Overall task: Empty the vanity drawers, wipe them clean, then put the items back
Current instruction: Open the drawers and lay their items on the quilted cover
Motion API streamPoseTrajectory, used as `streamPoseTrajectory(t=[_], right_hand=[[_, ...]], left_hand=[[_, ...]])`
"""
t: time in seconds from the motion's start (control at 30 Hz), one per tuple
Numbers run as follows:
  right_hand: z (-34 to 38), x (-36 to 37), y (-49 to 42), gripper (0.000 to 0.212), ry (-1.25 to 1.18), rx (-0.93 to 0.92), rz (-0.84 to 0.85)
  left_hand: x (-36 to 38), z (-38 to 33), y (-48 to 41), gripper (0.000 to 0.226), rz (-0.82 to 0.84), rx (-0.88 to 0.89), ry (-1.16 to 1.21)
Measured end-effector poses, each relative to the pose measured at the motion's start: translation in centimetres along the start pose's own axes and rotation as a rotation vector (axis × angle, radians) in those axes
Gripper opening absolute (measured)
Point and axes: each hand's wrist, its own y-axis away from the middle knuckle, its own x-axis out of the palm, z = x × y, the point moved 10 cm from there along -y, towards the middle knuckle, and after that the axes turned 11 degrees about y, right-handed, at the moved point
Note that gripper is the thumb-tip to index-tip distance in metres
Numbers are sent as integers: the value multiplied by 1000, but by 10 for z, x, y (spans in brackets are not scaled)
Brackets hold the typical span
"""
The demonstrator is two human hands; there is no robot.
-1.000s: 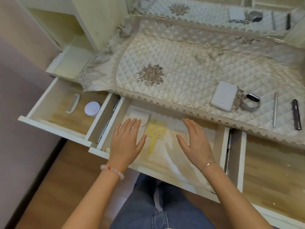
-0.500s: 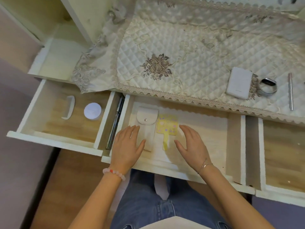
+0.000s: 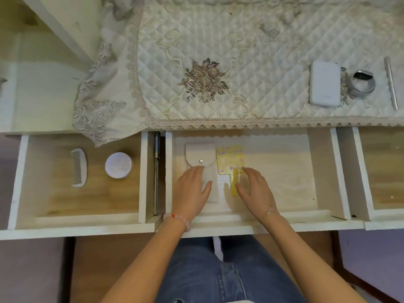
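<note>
Middle drawer (image 3: 282, 171) holds pouch (image 3: 200, 154), perhaps hand mirror (image 3: 229, 158).

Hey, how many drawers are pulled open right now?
3: the left drawer, the middle drawer at centre, and the right drawer, cut off by the frame's edge. Others may be out of view.

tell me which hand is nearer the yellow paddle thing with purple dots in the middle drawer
Right. The right hand is at the yellow purple-dotted paddle, fingertips by its head, thumb beside its handle. The left hand lies over the white snap-flap pouch, to the paddle's left.
</note>
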Motion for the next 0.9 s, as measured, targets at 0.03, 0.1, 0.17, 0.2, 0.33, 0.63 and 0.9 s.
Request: streamPoseTrajectory(t=[0.03, 0.1, 0.17, 0.2, 0.33, 0.63, 0.9], right_hand=[[-2, 4, -2, 51, -16, 21, 8], [-8, 14, -6, 50, -47, 73, 39], [-16, 24, -11, 49, -61, 139, 79], [-20, 27, -13, 49, -63, 171, 95], [-33, 37, -20, 46, -105, 298, 113], [-39, 52, -20, 26, -106, 422, 127], [-52, 52, -17, 21, -155, 537, 75]], left_hand=[[5, 4, -2, 48, 2, -34, 23], [14, 15, -5, 53, -7, -124, 72], [22, 28, -6, 66, -13, -241, 114], [25, 34, -6, 73, -15, -296, 123], [31, 50, -9, 85, -61, -407, 109], [30, 64, -5, 86, -138, -639, 233], [31, 68, -5, 71, -171, -668, 363]])
